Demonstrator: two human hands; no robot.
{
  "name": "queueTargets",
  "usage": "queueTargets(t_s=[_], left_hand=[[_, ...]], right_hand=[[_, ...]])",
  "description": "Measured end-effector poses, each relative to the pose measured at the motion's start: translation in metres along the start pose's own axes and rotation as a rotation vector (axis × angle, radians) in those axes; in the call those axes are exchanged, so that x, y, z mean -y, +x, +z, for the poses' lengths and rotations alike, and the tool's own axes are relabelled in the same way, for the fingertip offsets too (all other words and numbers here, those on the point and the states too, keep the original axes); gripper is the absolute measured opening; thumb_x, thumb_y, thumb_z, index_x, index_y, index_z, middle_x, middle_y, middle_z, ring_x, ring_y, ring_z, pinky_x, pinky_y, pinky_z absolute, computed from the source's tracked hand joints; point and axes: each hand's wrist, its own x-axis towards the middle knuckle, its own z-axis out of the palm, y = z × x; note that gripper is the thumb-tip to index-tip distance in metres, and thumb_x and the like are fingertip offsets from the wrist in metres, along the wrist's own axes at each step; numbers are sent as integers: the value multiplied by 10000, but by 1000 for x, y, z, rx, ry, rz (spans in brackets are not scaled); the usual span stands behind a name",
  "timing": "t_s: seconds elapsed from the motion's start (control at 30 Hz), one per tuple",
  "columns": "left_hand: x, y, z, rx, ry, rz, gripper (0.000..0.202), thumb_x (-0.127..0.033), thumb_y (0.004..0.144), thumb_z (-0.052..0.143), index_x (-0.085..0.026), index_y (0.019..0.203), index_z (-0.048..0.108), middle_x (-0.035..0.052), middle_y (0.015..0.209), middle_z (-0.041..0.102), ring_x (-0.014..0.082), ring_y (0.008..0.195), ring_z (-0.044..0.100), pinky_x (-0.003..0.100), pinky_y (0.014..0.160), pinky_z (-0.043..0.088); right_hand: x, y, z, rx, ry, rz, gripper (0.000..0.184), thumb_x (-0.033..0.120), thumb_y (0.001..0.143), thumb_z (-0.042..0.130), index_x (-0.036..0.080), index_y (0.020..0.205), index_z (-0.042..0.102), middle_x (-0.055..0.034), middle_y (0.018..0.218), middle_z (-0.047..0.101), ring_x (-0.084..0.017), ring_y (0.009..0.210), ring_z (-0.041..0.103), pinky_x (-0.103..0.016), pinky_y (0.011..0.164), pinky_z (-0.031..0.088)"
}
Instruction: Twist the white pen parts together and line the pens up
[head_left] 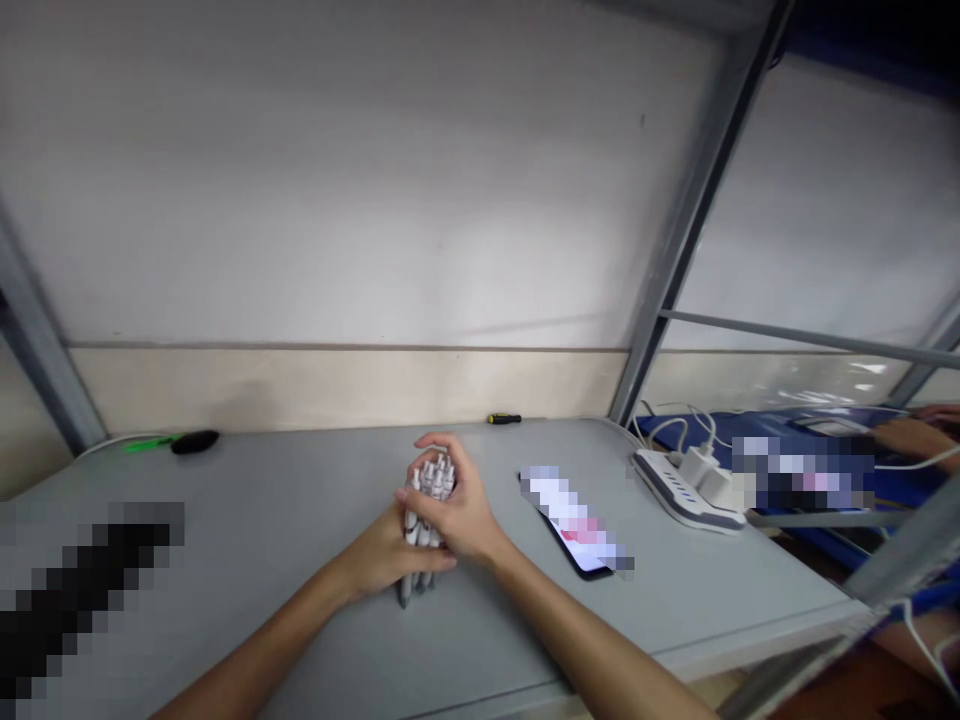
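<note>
A bundle of several grey-white pens (426, 505) stands tilted on the grey table (300, 520), tips resting on the surface. My left hand (386, 558) wraps around the lower part of the bundle from the left. Over its upper part, from the right, my right hand (457, 505) is closed, fingers curled over the pen tops. Both hands meet at the table's middle, near the front edge.
A phone (577, 525) lies to the right of my hands. A white power strip (686, 485) with plugs and cables sits at the right edge. A small screwdriver (504, 419) and a black object (195, 441) lie by the wall. Another person's hand (911, 435) is at far right.
</note>
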Motion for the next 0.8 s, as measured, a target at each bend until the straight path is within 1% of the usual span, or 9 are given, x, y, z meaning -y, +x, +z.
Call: queueTargets(t_s=[0.07, 0.13, 0.2, 0.27, 0.33, 0.43, 0.53, 0.63, 0.8], left_hand=[[-1, -1, 0, 33, -18, -40, 405, -215, 609, 760, -164, 989, 630, 20, 847, 679, 158, 807, 611, 260, 743, 495], [-2, -2, -1, 83, -18, -69, 229, -237, 624, 747, -154, 813, 649, 1, 742, 651, 134, 727, 589, 243, 702, 479], [-2, -4, -2, 133, -21, -86, 151, -248, 644, 727, -149, 725, 646, 2, 706, 638, 126, 702, 579, 235, 686, 466], [-4, -4, -2, 156, -33, -101, 134, -254, 653, 709, -146, 690, 640, 3, 672, 627, 125, 668, 575, 235, 651, 459], [-6, -4, -1, 140, -50, -111, 126, -246, 641, 694, -146, 644, 617, -5, 612, 604, 120, 604, 556, 237, 596, 447], [-9, -4, 2, 34, -36, -96, 80, -172, 600, 666, -151, 623, 592, -22, 575, 589, 109, 579, 538, 225, 567, 429], [-12, -4, 4, -31, -17, -82, 94, -134, 583, 645, -148, 665, 599, -13, 596, 615, 120, 605, 569, 234, 593, 453], [-13, -4, 5, -8, -29, -67, 71, -159, 605, 645, -138, 641, 587, 7, 579, 622, 136, 582, 593, 260, 605, 481], [-8, -4, 5, 12, -53, -67, 79, -183, 646, 642, -132, 655, 583, 11, 561, 612, 143, 539, 599, 272, 565, 488]], right_hand=[[4, 1, -1, 52, 99, 49, 402, 196, 688, 700, 235, 1017, 472, 37, 760, 559, -112, 598, 565, -246, 563, 482], [8, 1, -1, 104, 202, 104, 390, 181, 684, 672, 241, 1001, 453, 46, 745, 563, -128, 598, 601, -262, 559, 503], [10, 2, -2, 144, 270, 148, 402, 177, 677, 648, 248, 1011, 436, 48, 745, 570, -147, 618, 629, -280, 562, 522], [12, 2, -2, 158, 284, 159, 408, 183, 669, 635, 248, 1018, 434, 45, 749, 575, -157, 641, 640, -289, 570, 530], [12, 2, -2, 151, 269, 150, 418, 189, 666, 638, 246, 1025, 434, 41, 755, 580, -158, 653, 642, -288, 577, 528], [13, 1, 0, 131, 197, 104, 438, 189, 669, 682, 241, 1038, 454, 31, 764, 597, -149, 666, 629, -282, 600, 519], [15, 1, 0, 116, 127, 59, 339, 205, 692, 706, 220, 972, 515, 5, 792, 628, -152, 718, 624, -296, 655, 520], [17, 0, -1, 106, 62, 40, 252, 234, 704, 716, 198, 916, 584, -27, 852, 661, -167, 791, 635, -317, 719, 521], [16, 1, -6, 124, -1, 66, 266, 289, 731, 716, 197, 975, 663, -43, 882, 683, -177, 794, 644, -320, 713, 526]])
